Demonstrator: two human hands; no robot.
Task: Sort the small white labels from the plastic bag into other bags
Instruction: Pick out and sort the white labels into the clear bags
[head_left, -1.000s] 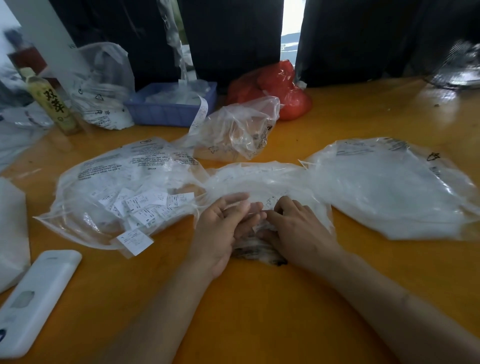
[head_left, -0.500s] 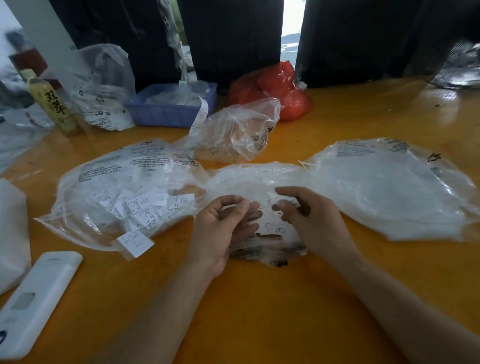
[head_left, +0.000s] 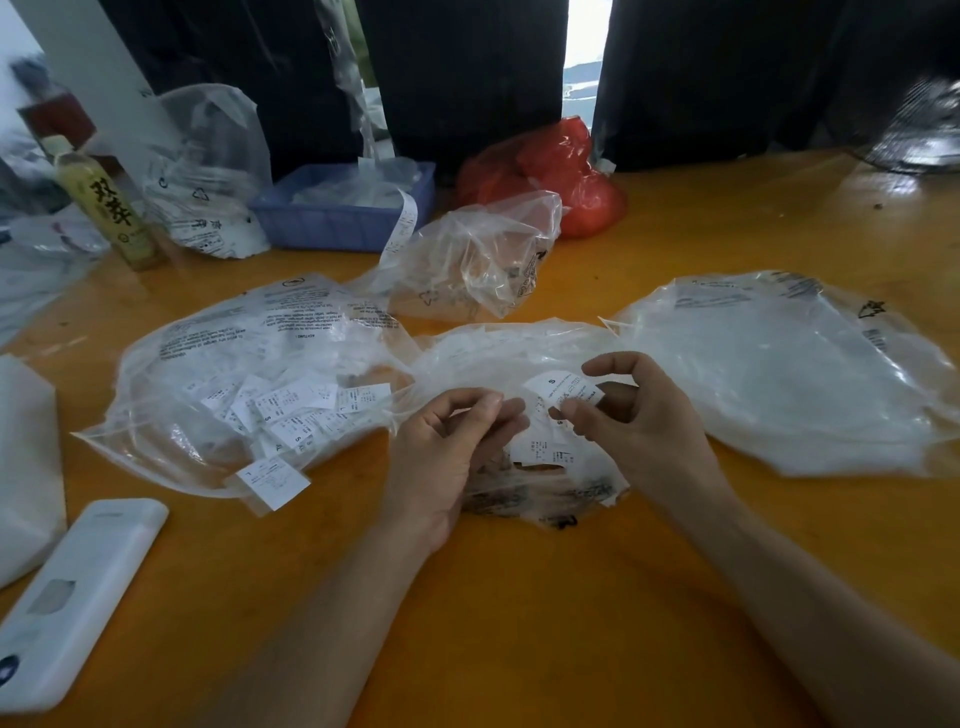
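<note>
A small white label (head_left: 563, 391) marked "S" is being pinched between the thumb and fingertips of the right hand (head_left: 636, 415), which is holding it up just above the middle plastic bag (head_left: 519, 358). That clear bag is lying crumpled on the orange table (head_left: 519, 623) directly in front of the person, with a few more labels (head_left: 543, 451) showing inside it under the hands. The left hand (head_left: 447, 452) is hovering beside the right one, its fingers loosely curled over the bag's mouth; whether it is gripping the plastic I cannot tell.

To the left, a printed clear bag (head_left: 249, 374) is holding a heap of sorted labels (head_left: 296, 410), one of which is sticking out at its near edge. To the right, another large clear bag (head_left: 789, 374) is lying flat. Behind the middle bag a smaller crumpled bag (head_left: 478, 260) is sitting, with a red bag (head_left: 561, 171) and a blue tray (head_left: 343, 208) beyond it. A tea bottle (head_left: 104, 208) is standing at the far left, and a white device (head_left: 78, 592) is lying near the left edge.
</note>
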